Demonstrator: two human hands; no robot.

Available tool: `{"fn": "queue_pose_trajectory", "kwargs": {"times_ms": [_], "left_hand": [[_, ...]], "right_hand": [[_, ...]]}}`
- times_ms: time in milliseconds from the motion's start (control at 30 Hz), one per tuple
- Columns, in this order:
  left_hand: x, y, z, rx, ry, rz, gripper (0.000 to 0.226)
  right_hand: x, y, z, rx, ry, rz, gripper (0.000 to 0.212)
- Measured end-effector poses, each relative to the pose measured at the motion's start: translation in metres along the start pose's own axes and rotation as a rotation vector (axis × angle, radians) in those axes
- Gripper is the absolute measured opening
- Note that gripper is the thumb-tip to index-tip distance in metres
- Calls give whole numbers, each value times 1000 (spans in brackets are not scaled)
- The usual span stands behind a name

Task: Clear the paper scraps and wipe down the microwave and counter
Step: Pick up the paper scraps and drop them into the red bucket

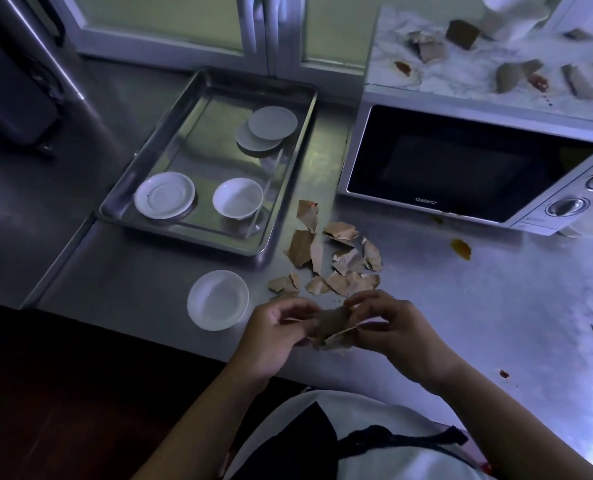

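Small round white dish (217,299) sits on the steel tabletop (461,306), then left hand (274,336) and right hand (395,327) both pinch 1 torn brown paper scrap (334,323). Pile of brown scraps (336,258) just behind them, white microwave (461,161) far right.

Right of the tray (184,239), paper scraps (336,258) cover the counter (461,306); beyond them the microwave (461,161) blocks passage. A white dish (217,299) sits off the tray's near edge. Left of the tray, bare steel is passable.
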State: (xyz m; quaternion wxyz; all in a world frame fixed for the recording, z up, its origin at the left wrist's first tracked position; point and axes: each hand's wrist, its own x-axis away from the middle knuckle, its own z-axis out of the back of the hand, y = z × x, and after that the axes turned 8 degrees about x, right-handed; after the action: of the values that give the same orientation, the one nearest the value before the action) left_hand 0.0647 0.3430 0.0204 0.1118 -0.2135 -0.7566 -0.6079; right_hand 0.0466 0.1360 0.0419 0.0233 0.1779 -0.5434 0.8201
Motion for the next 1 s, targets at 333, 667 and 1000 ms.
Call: {"fn": "queue_pose_trajectory", "kwargs": {"times_ms": [333,667,1000], "left_hand": [[-16,-1,22,-139,-120,-26,18],[-109,-36,27,-1366,12,-207,34],[-105,-35,37,-999,92,-251,19]], "right_hand": [[7,0,-1,-71,175,33,26],[46,24,22,-183,435,-124,25],[70,41,28,-307,583,-209,19]]}}
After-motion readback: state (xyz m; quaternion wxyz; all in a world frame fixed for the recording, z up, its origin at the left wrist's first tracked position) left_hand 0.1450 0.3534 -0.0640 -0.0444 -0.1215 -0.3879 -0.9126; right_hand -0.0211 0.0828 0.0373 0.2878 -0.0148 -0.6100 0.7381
